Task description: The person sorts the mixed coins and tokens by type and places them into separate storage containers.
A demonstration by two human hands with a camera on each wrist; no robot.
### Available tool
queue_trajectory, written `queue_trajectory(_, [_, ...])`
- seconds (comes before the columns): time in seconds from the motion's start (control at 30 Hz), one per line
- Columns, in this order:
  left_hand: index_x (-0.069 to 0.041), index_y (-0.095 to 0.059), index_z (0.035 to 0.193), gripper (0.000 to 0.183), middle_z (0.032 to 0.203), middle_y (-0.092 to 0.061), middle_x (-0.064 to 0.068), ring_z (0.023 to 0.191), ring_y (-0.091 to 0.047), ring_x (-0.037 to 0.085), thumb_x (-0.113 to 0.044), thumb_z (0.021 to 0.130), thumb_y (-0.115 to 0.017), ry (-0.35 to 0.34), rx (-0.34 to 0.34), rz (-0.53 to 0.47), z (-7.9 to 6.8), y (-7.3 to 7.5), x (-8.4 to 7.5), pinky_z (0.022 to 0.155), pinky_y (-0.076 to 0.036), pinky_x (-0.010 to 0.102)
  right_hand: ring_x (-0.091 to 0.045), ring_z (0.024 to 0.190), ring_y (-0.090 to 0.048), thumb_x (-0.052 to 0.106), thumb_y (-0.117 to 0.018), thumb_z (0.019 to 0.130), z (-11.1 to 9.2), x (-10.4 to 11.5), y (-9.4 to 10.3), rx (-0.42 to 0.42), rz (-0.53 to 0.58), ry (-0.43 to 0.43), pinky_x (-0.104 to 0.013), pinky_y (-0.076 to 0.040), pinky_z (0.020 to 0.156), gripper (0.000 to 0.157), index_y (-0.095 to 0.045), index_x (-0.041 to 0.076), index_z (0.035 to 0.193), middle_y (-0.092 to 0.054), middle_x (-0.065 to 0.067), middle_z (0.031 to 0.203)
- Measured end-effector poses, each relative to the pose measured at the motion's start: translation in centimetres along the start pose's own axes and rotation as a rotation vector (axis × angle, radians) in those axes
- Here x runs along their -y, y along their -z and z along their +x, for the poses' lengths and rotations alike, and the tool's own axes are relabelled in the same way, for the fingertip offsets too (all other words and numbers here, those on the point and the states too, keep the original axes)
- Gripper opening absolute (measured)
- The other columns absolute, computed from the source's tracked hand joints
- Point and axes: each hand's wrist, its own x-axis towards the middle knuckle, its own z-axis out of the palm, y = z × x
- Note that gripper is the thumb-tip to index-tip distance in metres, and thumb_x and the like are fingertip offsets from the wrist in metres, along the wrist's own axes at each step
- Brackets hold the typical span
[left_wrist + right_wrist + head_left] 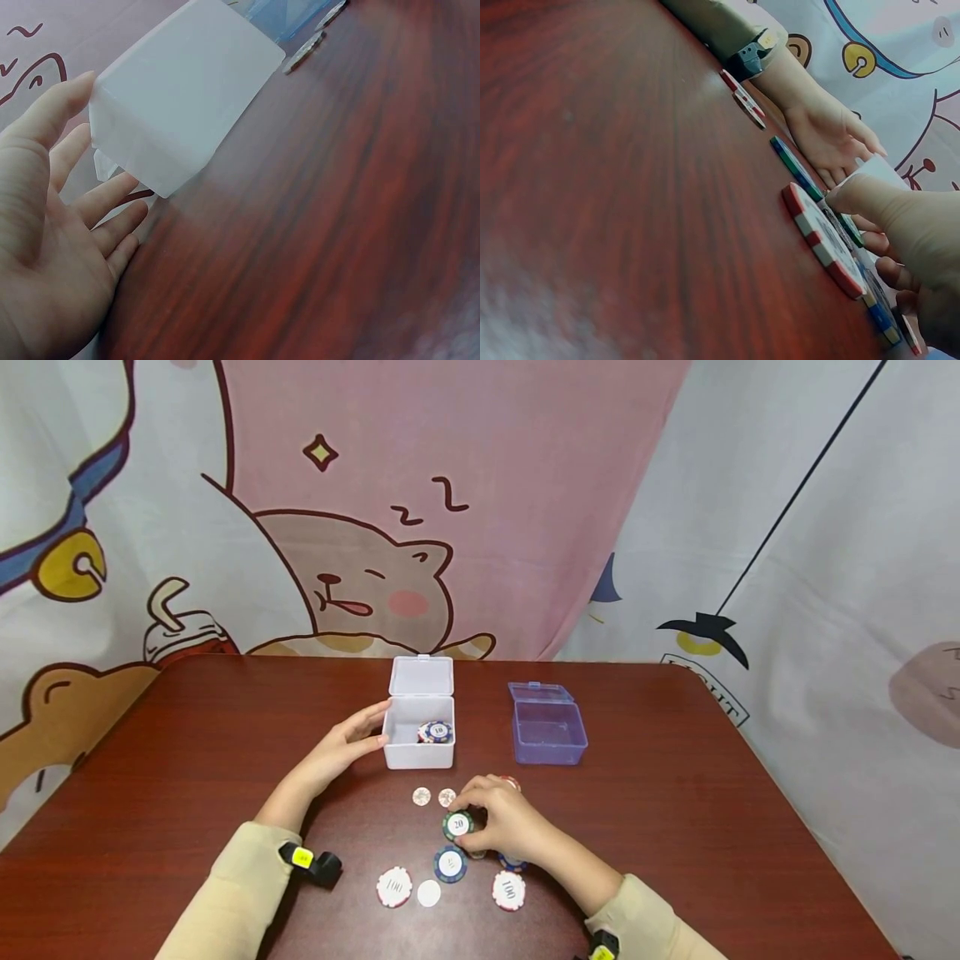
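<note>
In the head view my left hand (348, 743) rests at the left side of a white lidded box (401, 756). Its thumb touches the front left corner and its fingers lie along the side, fairly straight, as the left wrist view also shows. My right hand (502, 818) pinches a green poker chip (458, 825) marked 20 between thumb and fingers, low over the table. Just below it lies a blue chip (450, 864). Several more chips sit partly hidden under this hand. Inside the box, a blue-and-white chip (437, 732) marked 10 lies on other chips.
A translucent purple box (551, 753) stands with its lid up, right of the white one. Two small pale discs (422, 797) lie in front of the white box. Nearer me are red-and-white chips (509, 891) marked 100 and a plain white disc (429, 893). A patterned curtain hangs behind the table.
</note>
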Motion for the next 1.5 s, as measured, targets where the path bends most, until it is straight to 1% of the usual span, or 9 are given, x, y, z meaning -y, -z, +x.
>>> queue_trajectory(0.2, [-0.021,-0.036,0.138,0.057,0.139,-0.036,0.012,0.127,-0.028,0.030,-0.021,0.086,-0.061,0.008,-0.003,0.000,0.0,0.0,0.2,0.099,-0.020,0.054,-0.003,0.087,-0.047,0.023,-0.077,0.062,-0.1,0.1,0.2,-0.027,0.022,-0.006,-0.028,-0.034,0.075,0.034,-0.068,0.019,0.095,-0.056,0.014,0.090])
queue_trajectory(0.33, [-0.018,-0.035,0.139,0.057,0.139,-0.036,0.014,0.127,-0.029,0.032,-0.016,0.087,-0.059,0.001,0.004,-0.008,0.0,0.0,0.0,0.098,-0.020,0.055,-0.004,0.086,-0.048,0.022,-0.078,0.062,0.0,0.2,0.5,-0.050,0.033,-0.003,-0.025,-0.038,0.074,0.035,-0.068,0.017,0.095,-0.056,0.013,0.090])
queue_trajectory(0.57, [-0.006,-0.030,0.139,0.057,0.138,-0.031,0.024,0.126,-0.026,0.039,-0.008,0.088,-0.056,-0.019,0.027,-0.022,-0.6,-0.4,-2.3,0.097,-0.020,0.056,-0.008,0.085,-0.049,0.022,-0.079,0.062,0.4,0.4,1.2,-0.079,0.036,0.000,-0.023,-0.040,0.071,0.035,-0.068,0.017,0.095,-0.056,0.013,0.090])
queue_trajectory(0.63, [-0.004,-0.030,0.139,0.058,0.138,-0.031,0.025,0.126,-0.026,0.040,-0.007,0.088,-0.055,-0.023,0.028,-0.018,-0.6,-0.5,-2.6,0.097,-0.020,0.057,-0.008,0.086,-0.048,0.021,-0.078,0.062,0.6,0.5,1.4,-0.089,0.034,-0.003,-0.023,-0.040,0.072,0.034,-0.068,0.018,0.095,-0.056,0.013,0.089])
queue_trajectory(0.73, [-0.007,-0.031,0.139,0.057,0.138,-0.032,0.023,0.126,-0.027,0.038,-0.008,0.088,-0.056,-0.017,0.021,-0.023,-0.4,-0.3,-1.9,0.097,-0.021,0.056,-0.007,0.086,-0.048,0.021,-0.078,0.063,0.9,0.7,1.8,-0.104,0.035,-0.011,-0.024,-0.040,0.072,0.034,-0.068,0.019,0.095,-0.056,0.013,0.089])
queue_trajectory(0.97, [-0.020,-0.036,0.138,0.057,0.139,-0.035,0.014,0.127,-0.029,0.031,-0.018,0.087,-0.059,-0.004,0.006,-0.007,0.1,0.1,0.2,0.098,-0.020,0.055,-0.006,0.086,-0.047,0.022,-0.079,0.063,2.0,1.1,2.7,-0.144,0.030,-0.016,-0.024,-0.041,0.071,0.035,-0.068,0.017,0.096,-0.056,0.013,0.089])
queue_trajectory(1.13, [-0.020,-0.036,0.138,0.057,0.139,-0.035,0.014,0.127,-0.029,0.031,-0.020,0.087,-0.060,-0.018,0.006,-0.016,0.1,0.0,0.2,0.099,-0.020,0.054,-0.006,0.087,-0.046,0.019,-0.078,0.062,2.9,1.4,3.4,-0.177,0.038,-0.002,-0.024,-0.041,0.072,0.035,-0.069,0.015,0.096,-0.056,0.012,0.089])
queue_trajectory(1.33, [-0.021,-0.036,0.138,0.056,0.139,-0.036,0.012,0.127,-0.030,0.030,-0.017,0.087,-0.059,-0.011,0.003,-0.018,0.1,0.0,0.2,0.099,-0.021,0.053,-0.012,0.087,-0.049,0.018,-0.079,0.062,3.9,1.5,4.0,-0.189,0.032,0.004,-0.026,-0.041,0.073,0.036,-0.069,0.015,0.096,-0.056,0.011,0.089])
queue_trajectory(1.5, [-0.023,-0.037,0.137,0.056,0.138,-0.037,0.010,0.127,-0.030,0.030,-0.018,0.087,-0.060,-0.002,0.000,-0.008,0.1,0.0,0.2,0.098,-0.021,0.054,-0.015,0.087,-0.050,0.019,-0.079,0.063,4.7,1.6,4.3,-0.201,0.041,0.002,-0.031,-0.043,0.074,0.036,-0.068,0.014,0.097,-0.057,0.008,0.089])
